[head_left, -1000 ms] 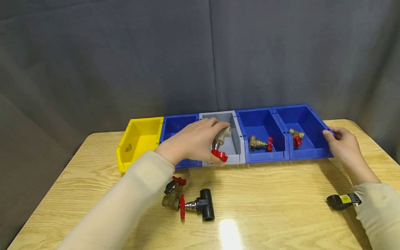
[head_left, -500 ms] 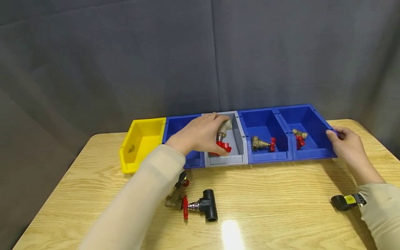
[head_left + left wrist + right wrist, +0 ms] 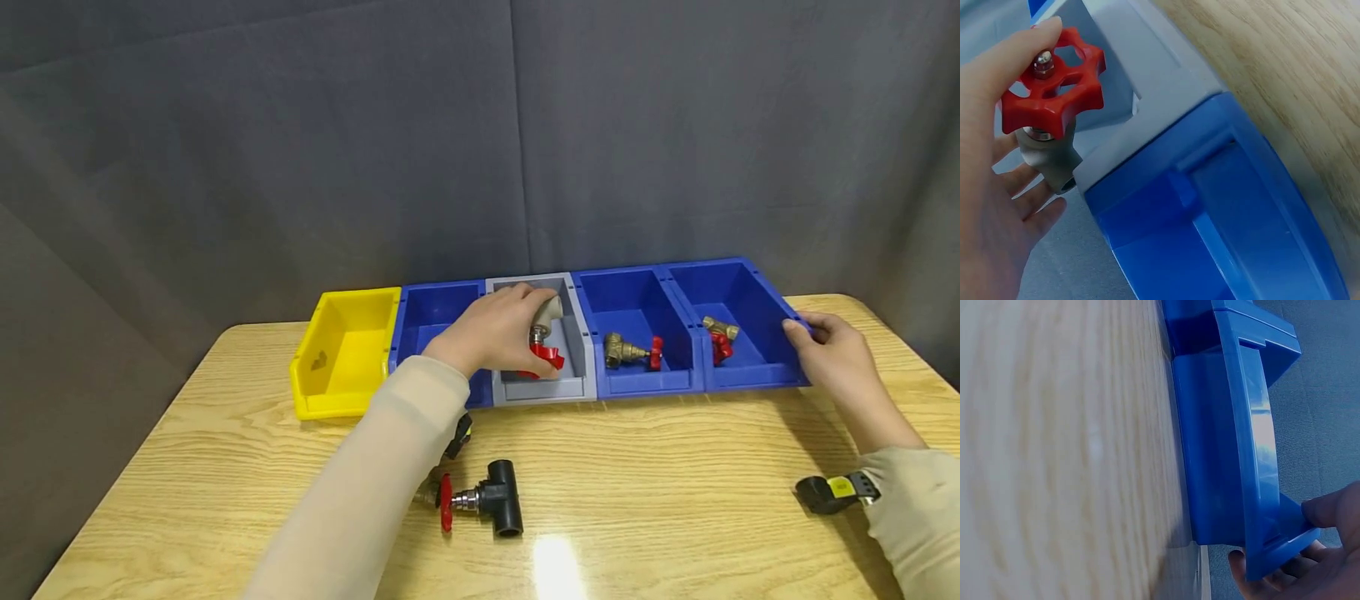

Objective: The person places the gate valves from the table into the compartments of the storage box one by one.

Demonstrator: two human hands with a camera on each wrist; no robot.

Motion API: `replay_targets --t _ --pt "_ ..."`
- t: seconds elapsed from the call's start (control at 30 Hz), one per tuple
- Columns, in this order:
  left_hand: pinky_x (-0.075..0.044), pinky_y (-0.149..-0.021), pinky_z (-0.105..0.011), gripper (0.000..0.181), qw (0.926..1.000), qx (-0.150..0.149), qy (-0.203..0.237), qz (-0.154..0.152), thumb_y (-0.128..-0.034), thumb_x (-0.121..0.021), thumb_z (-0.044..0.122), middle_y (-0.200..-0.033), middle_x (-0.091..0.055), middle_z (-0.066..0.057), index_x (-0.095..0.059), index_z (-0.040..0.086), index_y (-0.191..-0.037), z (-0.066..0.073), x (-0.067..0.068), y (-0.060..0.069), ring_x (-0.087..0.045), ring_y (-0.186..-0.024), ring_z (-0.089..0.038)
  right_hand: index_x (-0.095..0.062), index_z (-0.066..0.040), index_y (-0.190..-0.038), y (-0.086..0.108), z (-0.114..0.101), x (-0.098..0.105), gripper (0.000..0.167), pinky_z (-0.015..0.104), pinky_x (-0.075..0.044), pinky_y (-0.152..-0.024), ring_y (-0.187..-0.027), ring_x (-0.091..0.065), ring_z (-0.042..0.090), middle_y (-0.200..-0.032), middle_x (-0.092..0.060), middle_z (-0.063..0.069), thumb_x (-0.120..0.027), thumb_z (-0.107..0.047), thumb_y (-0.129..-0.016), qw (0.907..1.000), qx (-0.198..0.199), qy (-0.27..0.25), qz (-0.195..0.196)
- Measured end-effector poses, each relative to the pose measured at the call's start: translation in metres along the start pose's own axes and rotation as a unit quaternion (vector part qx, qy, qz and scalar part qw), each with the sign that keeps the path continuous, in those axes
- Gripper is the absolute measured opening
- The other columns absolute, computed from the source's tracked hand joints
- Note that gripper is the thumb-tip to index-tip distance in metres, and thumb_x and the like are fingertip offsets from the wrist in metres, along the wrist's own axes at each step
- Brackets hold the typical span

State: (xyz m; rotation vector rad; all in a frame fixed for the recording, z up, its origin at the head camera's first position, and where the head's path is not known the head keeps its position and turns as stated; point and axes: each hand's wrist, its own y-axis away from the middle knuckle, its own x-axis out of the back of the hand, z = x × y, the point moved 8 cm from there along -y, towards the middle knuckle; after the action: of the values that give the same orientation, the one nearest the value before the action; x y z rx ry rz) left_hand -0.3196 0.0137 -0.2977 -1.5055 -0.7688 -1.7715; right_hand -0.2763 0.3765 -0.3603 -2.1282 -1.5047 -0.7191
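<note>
My left hand (image 3: 498,333) grips a valve with a grey plastic body (image 3: 1047,156) and a red handwheel (image 3: 1054,84), over the grey bin (image 3: 577,388). In the left wrist view the thumb lies on the handwheel and the other fingers are behind the grey body. At the far right, my right hand (image 3: 840,354) holds the side wall of the rightmost blue bin (image 3: 757,377), thumb inside and fingers outside. Brass valves with red handles lie in the two right blue bins: one valve (image 3: 626,351) in the nearer, another (image 3: 720,329) in the rightmost.
A yellow bin (image 3: 348,354) and another blue bin (image 3: 438,304) make up the row's left end. In front lies a black tee valve (image 3: 498,498) with a red handwheel. A brass valve (image 3: 427,492) beside it is mostly hidden by the left sleeve.
My left hand has moved slightly right and lower into the grey bin with the grey valve. The right hand keeps its hold on the blue bin. The view has shifted a little.
</note>
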Motion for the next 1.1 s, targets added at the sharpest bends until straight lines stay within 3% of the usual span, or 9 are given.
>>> replay_targets --t 0.2,0.47,0.67,0.9,1.1 --pt "-0.042 -0.104 -0.039 0.1 0.9997 0.013 -0.019 -0.005 -0.072 -0.081 0.058 -0.134 -0.052 -0.002 -0.037 0.02 -0.153 -0.003 -0.002 -0.004 -0.051 -0.117 -0.019 -0.029 0.02 -0.143 -0.001 -0.002 -0.001 0.066 0.064 -0.036 -0.102 -0.125 -0.042 0.056 -0.137 -0.037 0.045 -0.033 -0.035 -0.106 0.9999 0.005 -0.006 -0.007" --pt "-0.039 -0.109 -0.042 0.099 0.9979 0.032 -0.033 -0.045 -0.0754 -0.078 0.059 -0.14 -0.05 -0.006 -0.035 0.016 -0.154 -0.002 -0.008 -0.012 -0.05 -0.123 -0.024 -0.027 0.02 -0.144 -0.001 -0.003 0.001 0.067 0.066 -0.035 -0.101 -0.124 -0.041 0.058 -0.137 -0.036 0.046 -0.032 -0.035 -0.106 0.9999 0.0 -0.008 -0.009" --pt "-0.04 -0.109 -0.041 0.095 0.9962 0.052 -0.036 -0.06 -0.0784 -0.076 0.058 -0.135 -0.053 -0.007 -0.037 0.011 -0.151 -0.005 -0.012 -0.015 -0.051 -0.121 -0.024 -0.029 0.02 -0.143 -0.001 -0.004 0.001 0.067 0.065 -0.036 -0.101 -0.123 -0.043 0.057 -0.136 -0.038 0.046 -0.033 -0.035 -0.106 1.0 0.008 -0.004 -0.004" --pt "-0.038 -0.11 -0.038 0.092 0.9934 0.041 -0.073 -0.078 -0.0796 -0.075 0.057 -0.137 -0.051 -0.009 -0.039 0.011 -0.151 -0.005 -0.017 -0.015 -0.049 -0.125 -0.026 -0.032 0.02 -0.141 0.001 -0.006 0.0 0.064 0.063 -0.038 -0.1 -0.122 -0.045 0.054 -0.134 -0.041 0.045 -0.034 -0.034 -0.106 0.9999 0.011 0.006 0.001" --pt "-0.037 -0.11 -0.039 0.088 0.9903 0.03 -0.117 -0.069 -0.0815 -0.073 0.055 -0.135 -0.053 -0.012 -0.041 0.009 -0.149 -0.002 -0.021 -0.016 -0.051 -0.123 -0.028 -0.033 0.02 -0.14 0.001 -0.008 0.0 0.063 0.057 -0.044 -0.096 -0.119 -0.047 0.052 -0.132 -0.043 0.044 -0.033 -0.033 -0.106 0.9997 0.018 0.014 0.005"
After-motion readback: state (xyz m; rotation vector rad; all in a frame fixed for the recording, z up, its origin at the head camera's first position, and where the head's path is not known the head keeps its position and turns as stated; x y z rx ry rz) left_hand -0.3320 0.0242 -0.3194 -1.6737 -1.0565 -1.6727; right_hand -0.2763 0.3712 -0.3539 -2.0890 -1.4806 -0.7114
